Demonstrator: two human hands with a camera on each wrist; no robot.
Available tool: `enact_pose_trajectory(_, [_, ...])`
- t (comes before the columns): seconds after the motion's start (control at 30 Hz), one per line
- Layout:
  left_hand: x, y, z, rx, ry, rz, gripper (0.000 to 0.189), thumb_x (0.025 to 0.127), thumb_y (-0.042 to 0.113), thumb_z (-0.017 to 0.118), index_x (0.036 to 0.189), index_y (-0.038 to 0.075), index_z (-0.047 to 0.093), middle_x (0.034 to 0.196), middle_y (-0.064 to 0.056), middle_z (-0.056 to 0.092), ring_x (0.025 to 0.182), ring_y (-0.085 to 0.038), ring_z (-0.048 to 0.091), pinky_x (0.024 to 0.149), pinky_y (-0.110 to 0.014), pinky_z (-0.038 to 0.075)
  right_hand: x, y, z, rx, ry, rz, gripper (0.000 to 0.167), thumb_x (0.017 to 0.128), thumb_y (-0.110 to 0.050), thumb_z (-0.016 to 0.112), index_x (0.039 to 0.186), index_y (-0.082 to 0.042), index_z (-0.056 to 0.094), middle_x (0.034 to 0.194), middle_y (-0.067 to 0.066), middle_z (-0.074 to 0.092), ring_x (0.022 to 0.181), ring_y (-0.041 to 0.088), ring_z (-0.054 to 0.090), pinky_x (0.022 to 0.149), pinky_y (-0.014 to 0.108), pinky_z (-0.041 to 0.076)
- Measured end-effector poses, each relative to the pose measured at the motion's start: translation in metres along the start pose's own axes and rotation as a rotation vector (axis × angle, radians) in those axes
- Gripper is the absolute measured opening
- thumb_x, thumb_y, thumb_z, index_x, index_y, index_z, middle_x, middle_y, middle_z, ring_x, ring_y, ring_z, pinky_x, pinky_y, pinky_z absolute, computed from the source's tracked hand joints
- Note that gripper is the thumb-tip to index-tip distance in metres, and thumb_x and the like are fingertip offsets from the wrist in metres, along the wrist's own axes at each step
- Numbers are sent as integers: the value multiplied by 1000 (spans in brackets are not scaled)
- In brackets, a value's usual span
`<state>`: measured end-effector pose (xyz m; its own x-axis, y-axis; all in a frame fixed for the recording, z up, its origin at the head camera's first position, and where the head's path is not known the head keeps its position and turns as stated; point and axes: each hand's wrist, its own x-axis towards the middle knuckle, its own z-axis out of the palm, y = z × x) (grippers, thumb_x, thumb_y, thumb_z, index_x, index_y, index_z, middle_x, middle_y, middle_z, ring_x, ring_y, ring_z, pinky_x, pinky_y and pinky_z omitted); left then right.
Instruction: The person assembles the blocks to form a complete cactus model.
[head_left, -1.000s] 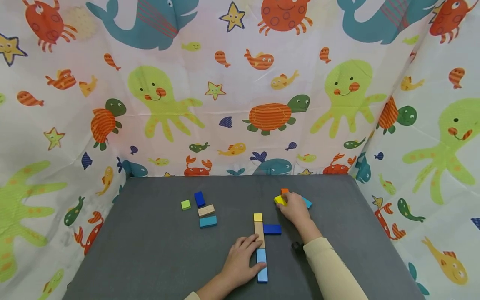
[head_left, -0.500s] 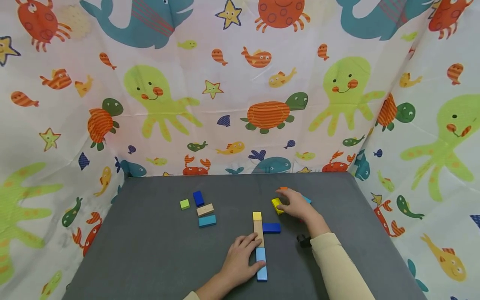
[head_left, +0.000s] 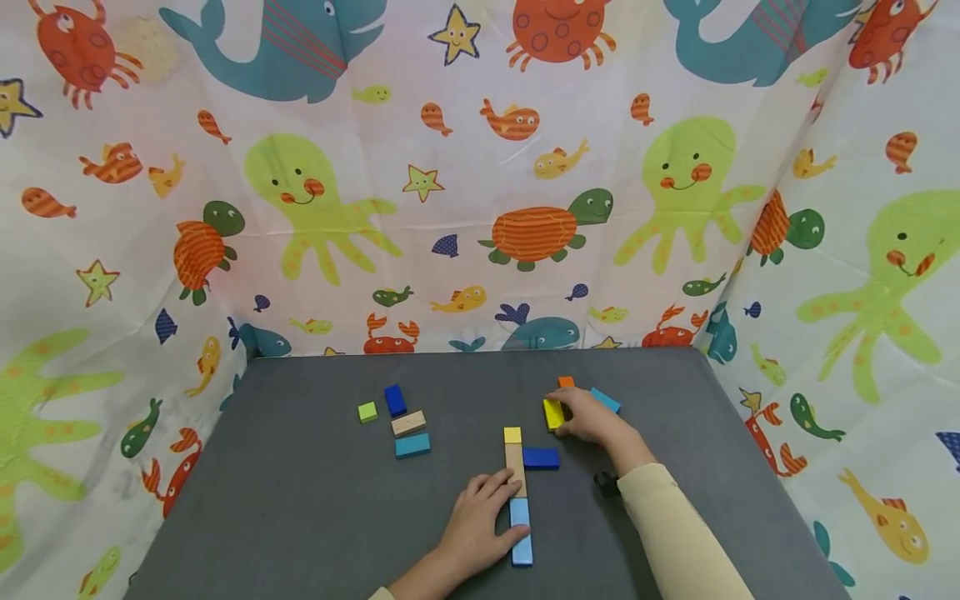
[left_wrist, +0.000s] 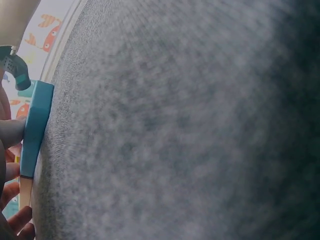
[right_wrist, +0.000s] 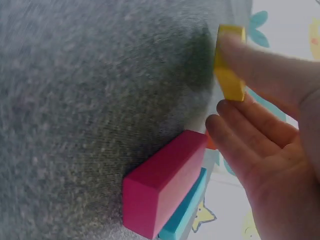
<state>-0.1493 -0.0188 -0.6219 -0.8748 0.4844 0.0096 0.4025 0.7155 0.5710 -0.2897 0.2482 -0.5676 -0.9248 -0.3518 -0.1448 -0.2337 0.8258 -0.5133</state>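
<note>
My right hand pinches a yellow block between thumb and finger, right of the centre of the table. In the right wrist view the thumb lies on that yellow block, and the other fingers reach beyond it. My left hand rests against an upright line of blocks. Its fingertips touch a plain wooden block, and its thumb lies on the light blue part at the near end. A small yellow block tops the line. A dark blue block juts out to its right.
Beside the right hand lie an orange block, a turquoise block and a crimson block, which the hand hides from the head view. At left are green, dark blue, wooden and turquoise blocks. A sea-animal curtain encloses the grey table.
The right hand loosened from the yellow block, lifting its fingers off, then took hold of it again; the block has turned more upright. The left hand has stayed in place.
</note>
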Motion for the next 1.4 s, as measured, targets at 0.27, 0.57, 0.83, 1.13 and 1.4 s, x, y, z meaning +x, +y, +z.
enact_pose_trajectory(0.27, [1, 0, 2, 4, -7, 5, 64, 98, 58, 70, 153, 28, 59, 163, 6, 47, 138, -27, 47, 107, -61, 45, -16, -4, -3, 84, 22, -14, 65, 88, -18, 88, 146, -1, 62, 149, 21, 60, 136, 43, 57, 113, 60, 45])
enact_pose_trajectory(0.57, [1, 0, 0, -7, -9, -8, 63, 98, 56, 70, 153, 27, 59, 163, 6, 47, 138, -27, 46, 109, -61, 44, -23, -7, 6, 71, 9, 31, 63, 87, -21, 90, 144, -7, 66, 149, 18, 61, 136, 39, 56, 115, 58, 45])
enact_pose_trajectory(0.83, [1, 1, -1, -5, -14, -18, 63, 98, 56, 71, 153, 27, 59, 164, 6, 47, 138, -27, 46, 110, -60, 43, -23, -3, 12, 75, 21, 32, 65, 86, -24, 91, 143, -7, 67, 147, 17, 63, 134, 39, 58, 114, 58, 45])
enact_pose_trajectory(1.13, [2, -1, 1, -23, -9, -14, 63, 99, 56, 70, 153, 25, 59, 164, 5, 47, 139, -27, 46, 110, -63, 42, -23, 0, 11, 77, 14, 13, 61, 87, -23, 90, 142, -9, 68, 145, 14, 65, 134, 37, 59, 114, 58, 45])
enact_pose_trajectory(1.4, [1, 0, 0, -10, -12, -15, 63, 98, 56, 70, 153, 26, 59, 164, 5, 47, 139, -27, 46, 110, -62, 43, -24, 1, 14, 67, -14, -8, 59, 90, -23, 87, 143, -8, 66, 147, 15, 63, 136, 39, 57, 115, 59, 44])
